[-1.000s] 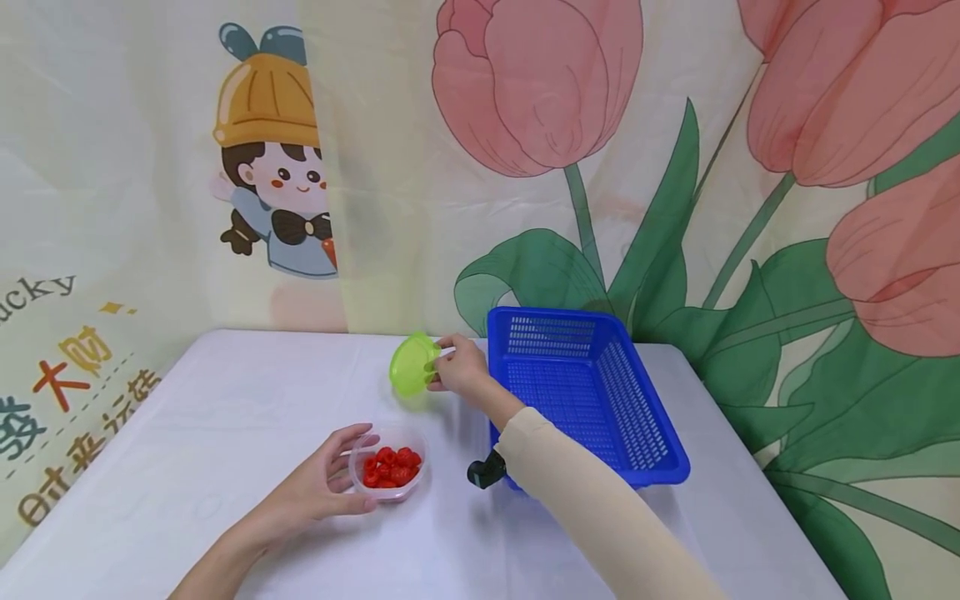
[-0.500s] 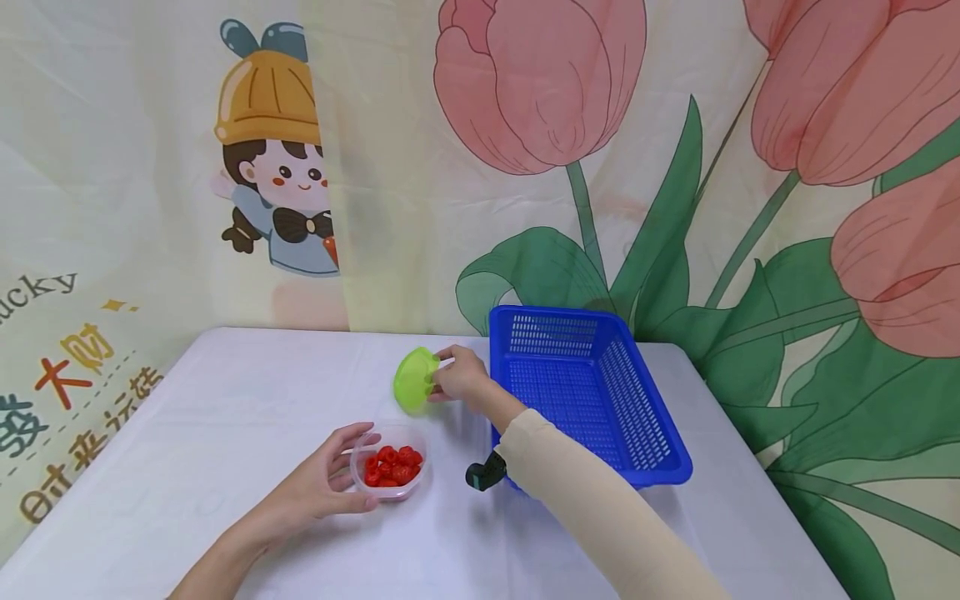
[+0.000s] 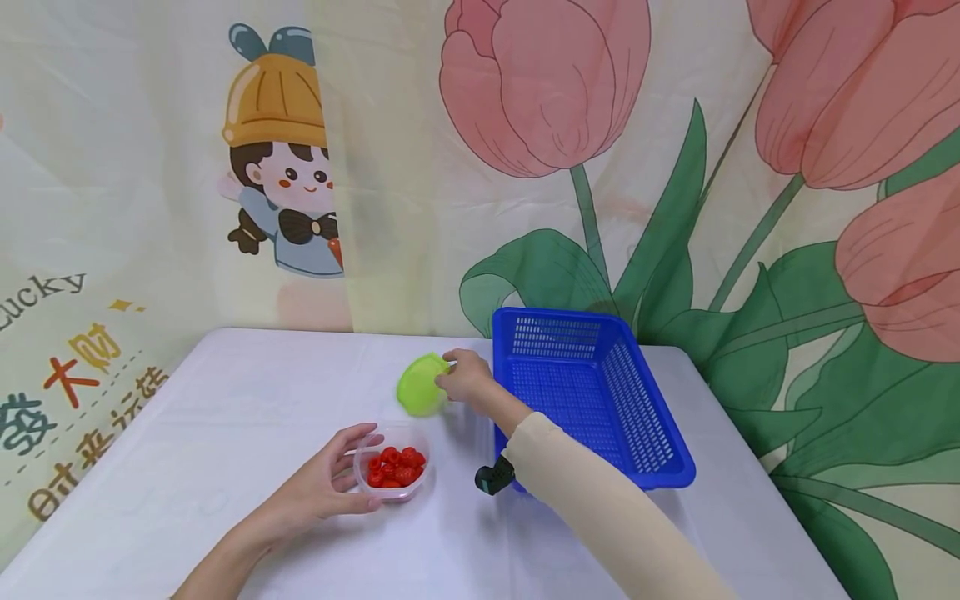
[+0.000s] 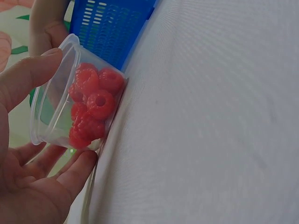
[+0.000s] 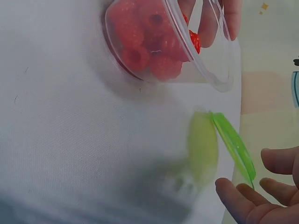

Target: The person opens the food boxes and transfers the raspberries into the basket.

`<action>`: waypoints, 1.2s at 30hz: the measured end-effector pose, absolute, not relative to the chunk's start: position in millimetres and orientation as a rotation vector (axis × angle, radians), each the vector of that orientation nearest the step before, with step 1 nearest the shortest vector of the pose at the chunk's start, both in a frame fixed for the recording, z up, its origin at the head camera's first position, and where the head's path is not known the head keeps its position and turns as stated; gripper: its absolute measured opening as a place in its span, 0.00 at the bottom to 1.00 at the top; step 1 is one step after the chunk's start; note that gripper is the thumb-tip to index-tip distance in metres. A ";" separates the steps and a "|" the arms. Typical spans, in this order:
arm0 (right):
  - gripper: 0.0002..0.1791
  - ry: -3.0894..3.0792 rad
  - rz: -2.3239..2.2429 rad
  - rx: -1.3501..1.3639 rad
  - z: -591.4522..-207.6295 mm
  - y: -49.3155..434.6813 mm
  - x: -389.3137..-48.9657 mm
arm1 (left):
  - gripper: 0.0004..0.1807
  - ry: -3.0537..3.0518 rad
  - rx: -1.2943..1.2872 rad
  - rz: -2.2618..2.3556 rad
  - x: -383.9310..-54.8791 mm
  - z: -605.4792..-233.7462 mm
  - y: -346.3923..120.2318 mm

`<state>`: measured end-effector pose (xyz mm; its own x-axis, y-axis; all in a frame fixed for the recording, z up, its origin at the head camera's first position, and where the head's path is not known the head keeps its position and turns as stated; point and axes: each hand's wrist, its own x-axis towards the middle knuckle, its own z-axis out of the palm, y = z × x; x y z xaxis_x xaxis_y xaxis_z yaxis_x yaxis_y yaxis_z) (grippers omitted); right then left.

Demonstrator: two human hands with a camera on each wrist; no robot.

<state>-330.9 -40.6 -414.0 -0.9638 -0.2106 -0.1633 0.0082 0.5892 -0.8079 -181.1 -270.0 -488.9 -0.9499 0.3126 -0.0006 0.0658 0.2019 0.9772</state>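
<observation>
My left hand [image 3: 322, 479] curves round a small clear plastic tub [image 4: 60, 112], thumb at the rim on one side and fingertips by the wall on the other. Red raspberries [image 4: 96, 105] lie in the bottom of the tub, which stands upright on the table. Beyond it, my right hand [image 3: 467, 377] is at the edge of a bright green lid [image 5: 236, 147]. The lid tilts, its far edge low at the tabletop and its near edge raised between my spread thumb and fingers. In the right wrist view a gap shows between thumb and lid.
A blue plastic basket [image 3: 684, 477] with slotted walls stands to the right, beside my right forearm. A white cloth [image 3: 187, 433] covers the table. Behind it hangs a printed curtain [image 3: 390, 167] with tulips and a cartoon figure. A small black device [image 3: 495, 475] sits at my right wrist.
The green lid has come down and slightly nearer, turning flatter toward the table, and my right hand has lowered with it. My left hand and the tub stay put.
</observation>
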 end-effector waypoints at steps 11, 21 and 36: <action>0.31 2.639 -1.156 -0.302 -401.5 -31.5 -316.7 | 0.55 2.268 0.359 1.837 -180.7 -489.6 -270.0; 0.32 2.601 -1.172 -0.400 -391.7 -25.3 -305.9 | 0.55 2.273 0.345 1.829 -177.8 -489.1 -270.7; 0.29 2.658 -0.999 -0.866 -374.4 -5.7 -265.2 | 0.52 2.272 0.376 1.800 -179.0 -487.4 -274.6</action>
<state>-265.2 -5.7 -374.4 -0.8163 -0.5762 0.0409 -0.4605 0.6063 -0.6484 -179.0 -274.6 -487.4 -0.9435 0.3311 -0.0122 0.0637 0.2175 0.9740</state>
